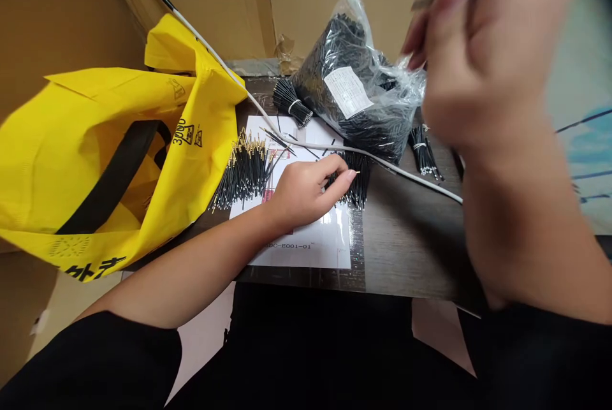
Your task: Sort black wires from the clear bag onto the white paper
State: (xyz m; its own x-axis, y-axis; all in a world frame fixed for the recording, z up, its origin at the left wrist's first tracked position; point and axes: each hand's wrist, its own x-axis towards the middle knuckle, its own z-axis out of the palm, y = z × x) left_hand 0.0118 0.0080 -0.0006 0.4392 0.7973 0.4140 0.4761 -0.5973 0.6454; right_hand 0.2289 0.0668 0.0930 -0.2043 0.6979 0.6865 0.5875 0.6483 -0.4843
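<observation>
My left hand [310,192] is over a printed sheet [306,257], with thumb and forefinger pinched. A tiny gold terminal [357,172] shows at their tips; whether a wire is attached is hidden. Under and behind these fingers lies a pile of short black wires [356,190]. Left of the hand is another pile of black wires with gold terminals [246,168]. My right hand [492,46] is raised close to the camera, blurred, fingers curled closed. A thin dark piece [423,2] juts out by its fingers; what it is I cannot make out.
A clear plastic bag of black wires [325,46] stands at the back. Tied wire bundles [291,101] lie beside it. A white cable [406,171] crosses the table. A yellow bag [109,104] sags at left; cardboard [325,14] walls the back.
</observation>
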